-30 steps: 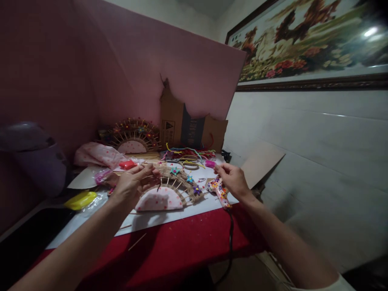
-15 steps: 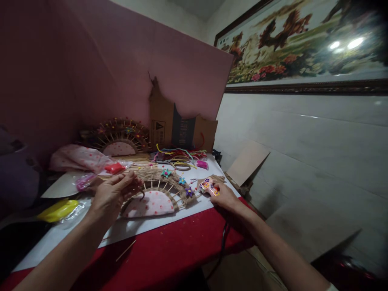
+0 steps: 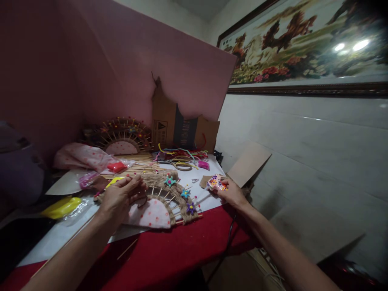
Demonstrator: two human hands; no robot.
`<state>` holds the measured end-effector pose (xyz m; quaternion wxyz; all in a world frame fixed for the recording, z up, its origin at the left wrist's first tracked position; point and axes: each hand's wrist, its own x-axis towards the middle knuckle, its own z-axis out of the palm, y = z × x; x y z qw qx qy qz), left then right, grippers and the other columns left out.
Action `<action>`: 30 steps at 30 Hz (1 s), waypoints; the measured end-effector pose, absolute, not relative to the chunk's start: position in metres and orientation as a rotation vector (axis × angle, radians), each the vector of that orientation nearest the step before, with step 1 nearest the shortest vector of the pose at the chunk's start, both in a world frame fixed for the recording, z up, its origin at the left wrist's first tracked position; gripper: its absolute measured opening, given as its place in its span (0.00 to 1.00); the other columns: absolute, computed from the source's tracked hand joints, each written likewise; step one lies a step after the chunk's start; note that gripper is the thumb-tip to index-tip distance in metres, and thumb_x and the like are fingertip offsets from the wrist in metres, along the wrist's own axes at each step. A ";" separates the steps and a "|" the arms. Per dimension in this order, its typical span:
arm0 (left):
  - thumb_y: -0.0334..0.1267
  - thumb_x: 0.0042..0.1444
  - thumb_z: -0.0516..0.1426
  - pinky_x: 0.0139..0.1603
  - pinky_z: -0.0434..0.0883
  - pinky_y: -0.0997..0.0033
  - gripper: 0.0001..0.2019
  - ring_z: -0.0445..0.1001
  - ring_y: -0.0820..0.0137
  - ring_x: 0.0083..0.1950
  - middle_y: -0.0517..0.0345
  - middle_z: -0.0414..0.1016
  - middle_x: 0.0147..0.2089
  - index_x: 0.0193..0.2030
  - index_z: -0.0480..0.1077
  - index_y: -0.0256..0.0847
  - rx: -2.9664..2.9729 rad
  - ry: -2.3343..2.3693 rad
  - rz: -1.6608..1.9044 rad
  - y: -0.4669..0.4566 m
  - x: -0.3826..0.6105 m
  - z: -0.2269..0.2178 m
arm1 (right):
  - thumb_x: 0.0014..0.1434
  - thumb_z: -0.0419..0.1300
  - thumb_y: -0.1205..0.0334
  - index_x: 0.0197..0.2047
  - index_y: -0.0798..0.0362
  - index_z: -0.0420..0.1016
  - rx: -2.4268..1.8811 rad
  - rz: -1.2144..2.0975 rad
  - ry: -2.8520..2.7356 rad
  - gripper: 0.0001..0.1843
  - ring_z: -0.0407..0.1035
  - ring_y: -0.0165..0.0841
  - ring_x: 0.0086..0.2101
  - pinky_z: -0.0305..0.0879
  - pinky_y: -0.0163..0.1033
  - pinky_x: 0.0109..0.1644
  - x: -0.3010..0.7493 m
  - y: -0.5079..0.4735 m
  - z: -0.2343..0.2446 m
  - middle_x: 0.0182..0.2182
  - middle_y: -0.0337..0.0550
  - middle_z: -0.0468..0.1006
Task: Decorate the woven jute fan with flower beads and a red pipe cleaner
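A half-round woven fan piece (image 3: 169,200) with stick spokes, jute rings, a pink dotted centre and small clay flowers lies on white paper (image 3: 69,234) over a red tablecloth (image 3: 182,254). My left hand (image 3: 121,196) rests on its left part, fingers curled and pinching the jute weave. My right hand (image 3: 232,194) is at the table's right edge, closed round a glue gun (image 3: 216,182) with colourful dots; a dark cord (image 3: 227,238) hangs from it.
A second finished fan (image 3: 121,135) leans at the back by torn cardboard (image 3: 182,127). Pipe cleaners and scissors (image 3: 182,159), red (image 3: 117,166), pink and yellow clay packets (image 3: 60,207), pink cloth (image 3: 80,157) and loose sticks surround the work. A pink board and white wall close in.
The fan piece has been turned and pulled nearer me, its right end now over the red cloth. My right hand went down onto the glue gun and lifted it slightly.
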<state>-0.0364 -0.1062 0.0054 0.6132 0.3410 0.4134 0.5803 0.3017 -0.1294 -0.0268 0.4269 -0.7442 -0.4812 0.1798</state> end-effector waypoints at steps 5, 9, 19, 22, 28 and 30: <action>0.30 0.50 0.59 0.24 0.75 0.72 0.03 0.75 0.69 0.25 0.53 0.74 0.24 0.28 0.69 0.33 0.792 0.927 1.345 -0.110 -0.032 0.007 | 0.38 0.65 0.61 0.43 0.55 0.68 -1.801 0.431 -1.123 0.25 0.65 0.27 0.15 0.62 0.34 0.15 0.298 -0.128 -0.031 0.35 0.47 0.75; 0.30 0.49 0.60 0.22 0.73 0.74 0.03 0.75 0.69 0.24 0.52 0.75 0.24 0.29 0.70 0.33 0.793 0.886 1.315 -0.115 -0.029 0.010 | 0.38 0.64 0.63 0.46 0.55 0.66 -1.718 0.398 -1.011 0.28 0.67 0.28 0.17 0.63 0.34 0.17 0.301 -0.128 -0.031 0.38 0.50 0.74; 0.36 0.46 0.63 0.23 0.72 0.73 0.07 0.74 0.68 0.26 0.51 0.75 0.24 0.27 0.71 0.34 0.915 0.880 1.143 -0.125 -0.036 0.009 | 0.40 0.62 0.57 0.32 0.55 0.68 -1.323 0.708 -0.914 0.15 0.55 0.21 0.15 0.49 0.28 0.12 0.303 -0.146 -0.005 0.23 0.38 0.68; 0.39 0.42 0.65 0.25 0.72 0.72 0.11 0.74 0.67 0.25 0.50 0.74 0.24 0.25 0.71 0.33 0.976 0.881 0.968 -0.141 -0.036 0.009 | 0.39 0.66 0.58 0.31 0.55 0.69 -1.134 0.897 -0.924 0.16 0.51 0.20 0.15 0.46 0.25 0.12 0.306 -0.150 0.006 0.21 0.35 0.65; 0.39 0.43 0.65 0.32 0.72 0.67 0.10 0.74 0.67 0.28 0.53 0.72 0.24 0.24 0.72 0.35 0.766 0.764 0.788 -0.170 -0.035 0.008 | 0.41 0.65 0.60 0.35 0.54 0.70 -1.044 0.970 -0.839 0.16 0.62 0.21 0.19 0.57 0.25 0.16 0.317 -0.140 -0.004 0.28 0.37 0.73; 0.38 0.45 0.64 0.38 0.72 0.63 0.09 0.73 0.68 0.28 0.54 0.72 0.24 0.25 0.72 0.35 0.696 0.733 0.753 -0.176 -0.035 0.009 | 0.41 0.64 0.59 0.36 0.55 0.70 -1.097 0.956 -0.798 0.17 0.61 0.22 0.18 0.53 0.25 0.14 0.316 -0.134 -0.012 0.24 0.36 0.72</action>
